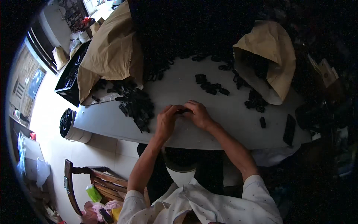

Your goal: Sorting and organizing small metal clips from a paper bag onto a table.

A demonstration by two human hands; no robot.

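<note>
1. Over the near middle of the grey worktop (179,84), the left hand (166,118) and the right hand (198,114) meet, fingers bent toward each other, grasping a small dark piece (181,111) between them. The fingers hide most of it, and I cannot tell whether it touches the worktop.
2. On the left part of the worktop, near the left hand, a heap of black parts (137,109) lies loose and tangled.
3. At the worktop's far left corner, a large brown paper sack (110,48) leans, with part of the heap at its lower end.
4. Beyond the worktop's middle, toward its far side, a short cluster of black parts (211,88) lies on the bare surface.
5. At the worktop's right side, an open brown paper sack (279,46) lies tipped, with more black parts (255,101) beside its mouth.
6. Nearer the worktop's right end are a lone black part (263,122) and a longer black block (289,130).
7. Off the worktop's left end stand a black crate (67,89) and a pale bucket (80,136), both holding dark pieces.
8. Below the worktop's left edge, on the near side, is a wooden chair (108,183) with a green packet (93,193) and a pink cloth (91,213).
</note>
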